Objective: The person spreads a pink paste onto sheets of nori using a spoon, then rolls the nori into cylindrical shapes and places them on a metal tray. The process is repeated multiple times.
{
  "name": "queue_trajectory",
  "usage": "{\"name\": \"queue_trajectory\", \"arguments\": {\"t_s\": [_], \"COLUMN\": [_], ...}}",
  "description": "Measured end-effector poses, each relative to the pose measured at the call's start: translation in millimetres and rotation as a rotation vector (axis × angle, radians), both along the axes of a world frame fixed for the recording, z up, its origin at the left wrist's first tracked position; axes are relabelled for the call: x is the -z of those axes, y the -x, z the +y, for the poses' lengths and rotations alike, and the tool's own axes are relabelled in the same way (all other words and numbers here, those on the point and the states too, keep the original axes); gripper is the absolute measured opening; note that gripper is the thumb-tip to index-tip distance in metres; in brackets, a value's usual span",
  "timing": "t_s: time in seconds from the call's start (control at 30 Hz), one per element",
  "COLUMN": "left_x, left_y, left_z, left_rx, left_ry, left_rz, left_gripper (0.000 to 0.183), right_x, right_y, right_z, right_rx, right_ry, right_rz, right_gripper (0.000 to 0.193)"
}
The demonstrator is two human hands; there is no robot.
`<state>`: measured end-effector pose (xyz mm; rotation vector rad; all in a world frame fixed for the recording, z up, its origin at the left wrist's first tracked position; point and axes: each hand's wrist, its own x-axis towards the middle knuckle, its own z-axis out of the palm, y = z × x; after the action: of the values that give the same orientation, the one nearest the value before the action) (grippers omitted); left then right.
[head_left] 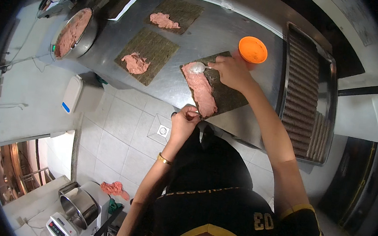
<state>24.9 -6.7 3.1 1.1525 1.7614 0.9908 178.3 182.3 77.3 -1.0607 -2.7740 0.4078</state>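
On the steel table in front of me lies a dark green nori sheet (pixel 230 96), with a strip of pink minced paste (pixel 198 91) spread along its left side. My right hand (pixel 233 72) is closed round the handle of a spoon (pixel 197 68). The spoon's pale, smeared bowl rests on the far end of the strip. At the near end, my left hand (pixel 186 122) pinches the nori sheet's near corner at the table edge; its fingertips are partly hidden. Two more nori sheets (pixel 162 53) (pixel 190 18) lie farther left, each bearing a pink lump.
An orange bowl (pixel 253 50) stands beyond my right hand. To the right, a metal tray (pixel 284 88) holds rows of long brownish rolls. A steel bowl (pixel 86 43) of pink paste sits at the table's left end. A mixer (pixel 79 209) stands at the lower left.
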Motion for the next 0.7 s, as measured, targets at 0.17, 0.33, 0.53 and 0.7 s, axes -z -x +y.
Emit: {"name": "queue_trajectory", "arguments": {"t_s": [0.17,0.33,0.53,0.7], "left_x": [0,-7,8,6], "left_y": [0,1,3,6], "left_z": [0,5,3,2], "left_rx": [0.012,0.017,0.001,0.011], "left_ry": [0.011,0.032,0.002,0.024], "left_rz": [-0.007,-0.014,-0.054,-0.166], "left_gripper": [0.022,0.026,0.027,0.03], "right_x": [5,-3,-10,-22], "right_y": [-1,4,-4,-13], "right_z": [-4,-35,-76,-60], "right_rx": [0.051,0.101,0.093,0.117], "right_ry": [-0.017,0.077,0.197,0.231], "right_rz": [-0.038,-0.17,-0.264,-0.073], "right_gripper": [0.037,0.039,0.037,0.035]}}
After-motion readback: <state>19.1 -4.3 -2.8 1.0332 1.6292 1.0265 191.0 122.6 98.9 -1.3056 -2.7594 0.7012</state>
